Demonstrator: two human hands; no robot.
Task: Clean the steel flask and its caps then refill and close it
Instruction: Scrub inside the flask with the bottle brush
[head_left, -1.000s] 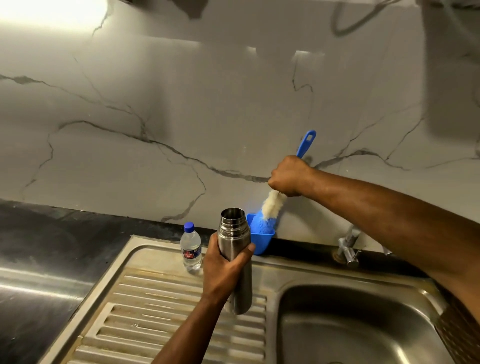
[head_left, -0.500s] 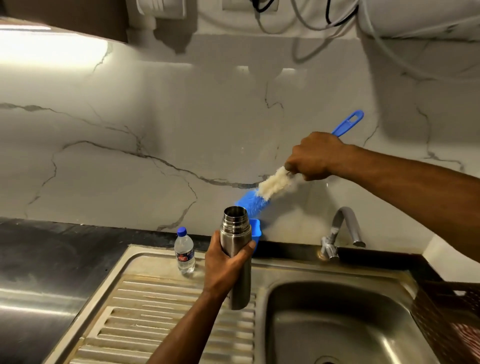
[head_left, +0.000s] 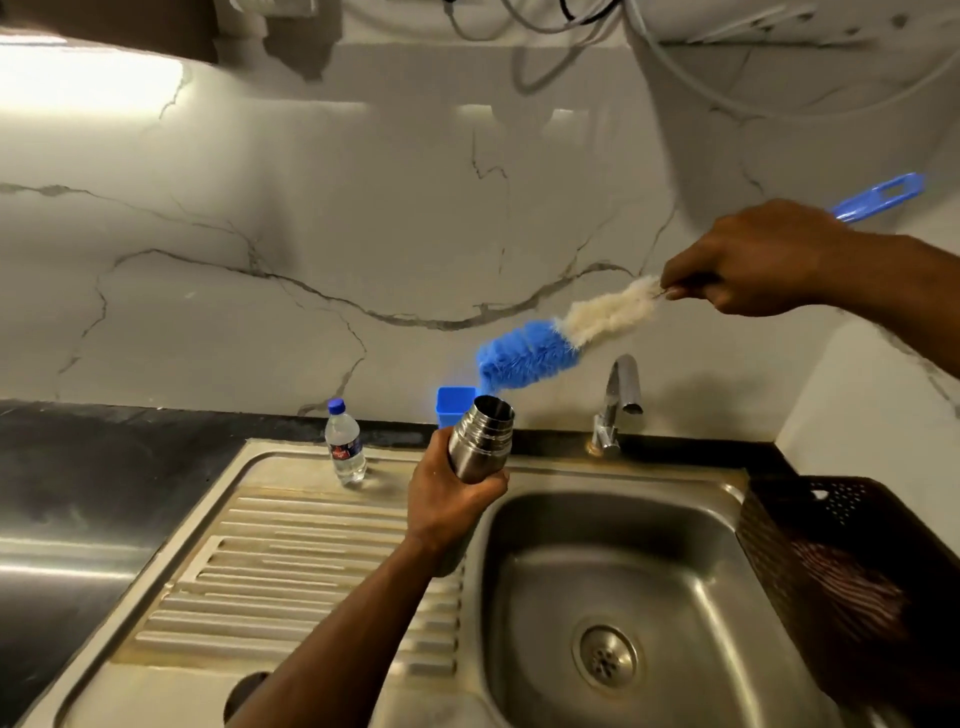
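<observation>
The steel sink (head_left: 618, 597) takes most of the scene, with its ribbed drainboard (head_left: 291, 577) on the left of the basin and a drain (head_left: 605, 656) in the basin bottom. Right of the sink stands a dark perforated basket (head_left: 831, 571). Behind the sink, at its back rim, rises a tap (head_left: 621, 400). The brush (head_left: 561, 338) is in the air above the back rim, tilted, with blue bristles at the low end and white ones higher; the blue tip is just above the flask mouth and I cannot tell if it touches. The right hand (head_left: 753, 260) holds its stem with curled fingers. The flask (head_left: 478, 441) is open, tilted to the right, over the sink between drainboard and basin. The left hand (head_left: 452, 499) is wrapped around its body. A small water bottle (head_left: 344, 444) stands on the drainboard's back corner. A blue holder (head_left: 453, 404) stands at the back rim, just behind the flask.
</observation>
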